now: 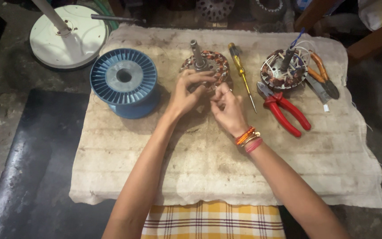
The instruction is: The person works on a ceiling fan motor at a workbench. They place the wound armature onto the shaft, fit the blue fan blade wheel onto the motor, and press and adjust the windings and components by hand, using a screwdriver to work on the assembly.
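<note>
A round motor stator (pixel 212 63) with copper windings and an upright steel shaft lies on a worn cloth-covered board (pixel 208 155). My left hand (pixel 186 90) rests on its near left edge, fingers curled onto the windings. My right hand (pixel 227 106), with orange and pink bangles at the wrist, pinches something small at the stator's near rim; what it pinches is too small to tell. Both hands touch at the stator's front.
A blue wire spool (pixel 124 82) stands left of the stator. A yellow-handled screwdriver (pixel 240 71), red-handled pliers (pixel 284 108), a second stator (pixel 284 68) and orange-handled cutters (pixel 322 75) lie to the right. A white fan base (pixel 67 35) sits at the back left.
</note>
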A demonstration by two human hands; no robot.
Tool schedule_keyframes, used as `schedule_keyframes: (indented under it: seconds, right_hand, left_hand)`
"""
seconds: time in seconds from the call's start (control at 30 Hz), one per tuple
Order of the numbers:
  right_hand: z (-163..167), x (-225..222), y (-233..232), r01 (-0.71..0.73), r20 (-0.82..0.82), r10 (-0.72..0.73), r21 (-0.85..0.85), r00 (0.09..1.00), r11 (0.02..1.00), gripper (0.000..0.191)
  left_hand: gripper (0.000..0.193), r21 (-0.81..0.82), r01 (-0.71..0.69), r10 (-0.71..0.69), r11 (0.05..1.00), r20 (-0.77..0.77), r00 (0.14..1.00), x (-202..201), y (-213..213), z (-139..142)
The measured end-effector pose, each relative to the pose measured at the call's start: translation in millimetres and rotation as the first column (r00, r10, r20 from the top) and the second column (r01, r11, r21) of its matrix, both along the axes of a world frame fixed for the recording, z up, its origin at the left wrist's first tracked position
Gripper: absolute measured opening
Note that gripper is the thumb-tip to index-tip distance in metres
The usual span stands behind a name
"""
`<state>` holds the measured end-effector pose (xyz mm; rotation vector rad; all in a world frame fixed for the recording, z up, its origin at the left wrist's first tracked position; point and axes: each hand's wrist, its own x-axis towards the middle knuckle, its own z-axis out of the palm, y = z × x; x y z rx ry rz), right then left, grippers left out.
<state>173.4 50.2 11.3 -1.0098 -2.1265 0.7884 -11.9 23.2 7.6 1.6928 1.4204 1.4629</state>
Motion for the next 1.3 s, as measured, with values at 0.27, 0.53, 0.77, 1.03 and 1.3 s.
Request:
schedule_keyframes:
  seconds: [0.27,0.53,0.77,1.03,1.3]
  right_hand:
    - [-4,-3,-2,-0.126,-0.289,0.072,-0.174,0.955,0.977,0.027]
    - [-2,-1,-7,-0.084,-0.18,0.105,0.122,0.978,0.989,0.028]
    - [8,0,-10,-0.062,-0.132,0.089,0.195,0.987,0.979,0.029]
    - [18,5,-8,0.02,-0.289,0.083,0.337,0.954,0.941,0.024]
    - [21,13,4,0.06,-0.19,0.003,0.327,0.982,0.943,0.028]
  left_hand:
    - [0.046,-0.073,0.071,-0.065,0.995,0.091,0.994,-5,-2,2]
    - [0.068,-0.102,0.168,-0.169,0.98,0.0,0.986,-10,-7,13]
    - [0.068,0.073,0.077,-0.065,0.994,-0.151,0.986,-2,-6,13]
    - [0.032,0.331,-0.1,0.172,0.938,-0.196,0.965,11,-9,15]
    - [0.019,0.249,-0.193,0.219,0.949,-0.081,0.972,10,-7,10]
